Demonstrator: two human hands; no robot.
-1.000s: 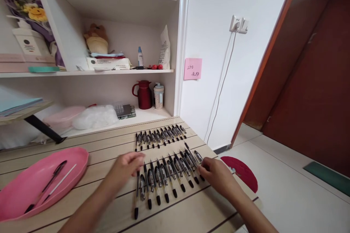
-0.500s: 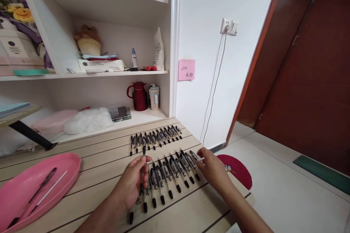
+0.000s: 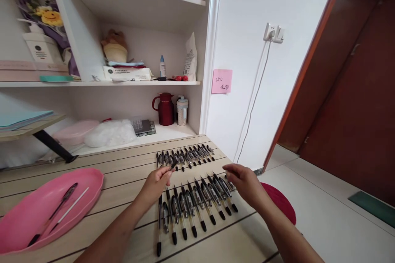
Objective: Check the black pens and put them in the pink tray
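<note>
My left hand (image 3: 159,183) is closed on a pen (image 3: 174,165), whose black end sticks out past the thumb toward the back row; the rest is hidden in the fingers. Below it lies the front row of pens (image 3: 188,203), black-capped clear barrels alternating with shorter dark clipped parts. My right hand (image 3: 242,178) hovers over the right end of this row. Its fingers are loosely bent and reach left, with nothing plainly held between them. Behind both hands runs a second row of dark pen parts (image 3: 193,155).
On the left a pink tray (image 3: 27,201) holds a dark pen (image 3: 63,201) and a white stick (image 3: 72,205). Shelves behind carry a red jug (image 3: 166,109), a cup (image 3: 182,111) and a plastic bag (image 3: 111,133). A red round seat (image 3: 279,203) stands beyond the table's right edge.
My left hand has lifted away from the front row's left end toward the back row, tilting the pen. The right hand remains near the row's right end. The view has shifted left.
</note>
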